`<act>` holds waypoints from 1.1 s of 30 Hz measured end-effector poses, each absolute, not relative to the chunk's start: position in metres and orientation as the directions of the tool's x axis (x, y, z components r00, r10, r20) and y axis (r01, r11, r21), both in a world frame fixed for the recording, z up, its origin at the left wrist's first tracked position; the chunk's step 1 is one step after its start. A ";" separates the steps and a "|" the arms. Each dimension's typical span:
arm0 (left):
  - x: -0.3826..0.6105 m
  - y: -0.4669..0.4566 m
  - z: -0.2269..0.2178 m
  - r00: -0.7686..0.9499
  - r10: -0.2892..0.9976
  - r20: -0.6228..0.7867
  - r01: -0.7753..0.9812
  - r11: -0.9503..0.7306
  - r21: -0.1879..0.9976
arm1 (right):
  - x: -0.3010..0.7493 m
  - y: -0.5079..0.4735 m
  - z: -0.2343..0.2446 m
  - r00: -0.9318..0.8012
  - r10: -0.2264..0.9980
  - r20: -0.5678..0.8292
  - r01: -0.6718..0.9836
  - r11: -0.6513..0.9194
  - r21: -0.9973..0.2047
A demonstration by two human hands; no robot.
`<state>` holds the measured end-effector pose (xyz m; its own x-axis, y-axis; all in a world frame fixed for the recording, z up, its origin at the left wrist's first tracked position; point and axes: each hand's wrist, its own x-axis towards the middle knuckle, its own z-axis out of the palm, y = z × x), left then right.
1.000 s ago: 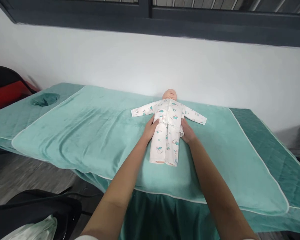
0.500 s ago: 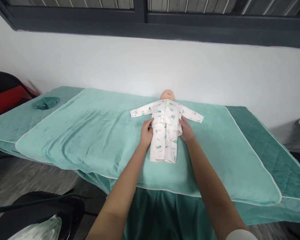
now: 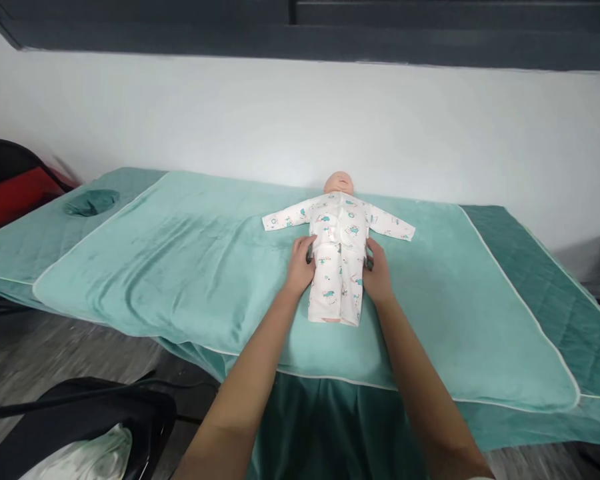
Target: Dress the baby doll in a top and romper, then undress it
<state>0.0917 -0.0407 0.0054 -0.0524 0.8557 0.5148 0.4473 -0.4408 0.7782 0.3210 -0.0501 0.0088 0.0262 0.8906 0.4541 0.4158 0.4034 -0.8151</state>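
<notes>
A baby doll (image 3: pixel 339 181) lies on its back, head toward the wall and arms spread. It wears a white printed long-sleeved shirt (image 3: pixel 336 217) and matching trousers (image 3: pixel 333 287); their legs end nearest me. My left hand (image 3: pixel 300 267) is at the doll's waist on the left, thumb and fingers closed on the edge of the clothes. On the opposite side, my right hand (image 3: pixel 377 273) curls in the same way at the waist, its fingertips against the cloth. Which layer each hand pinches, shirt hem or waistband, I cannot tell.
The doll lies on a light green cover (image 3: pixel 190 267) over a padded bed with a face hole (image 3: pixel 93 202) at the left end. A white wall (image 3: pixel 230 120) borders the far side. At lower left stands a black chair (image 3: pixel 80 413) with a pale cloth (image 3: pixel 87 460) on it.
My right hand has shifted slightly down along the doll's side, and the shirt hem that stuck out there now lies closer in. The left hand stays at the waist. The view has tilted slightly down.
</notes>
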 end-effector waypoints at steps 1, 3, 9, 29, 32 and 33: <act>0.092 -0.041 0.006 -0.070 0.853 0.517 0.450 -0.436 0.780 | 0.321 -0.052 0.009 0.037 0.887 0.460 0.433 0.401 -0.807; 0.093 -0.041 0.006 -0.139 0.845 0.517 0.472 -0.402 0.784 | 0.320 -0.054 0.011 0.080 0.884 0.460 0.461 0.376 -0.804; 0.093 -0.048 0.014 -0.290 0.778 0.557 0.529 -0.355 0.771 | 0.316 -0.053 0.015 0.234 0.870 0.434 0.469 0.290 -0.834; 0.095 -0.058 0.017 -0.226 0.684 0.694 0.634 -0.438 0.638 | 0.314 -0.063 0.030 0.144 0.761 0.633 0.501 0.496 -0.710; 0.096 -0.060 0.019 -0.225 0.682 0.696 0.625 -0.447 0.640 | 0.315 -0.063 0.030 0.170 0.766 0.620 0.494 0.478 -0.726; 0.095 -0.059 0.020 -0.231 0.687 0.689 0.612 -0.449 0.652 | 0.315 -0.063 0.030 0.177 0.767 0.617 0.481 0.480 -0.734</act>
<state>0.0955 -0.0593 0.0197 -0.2309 0.6866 0.6894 0.6118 -0.4485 0.6516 0.3148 -0.0625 0.0303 0.1770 0.7669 0.6168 0.4806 0.4796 -0.7342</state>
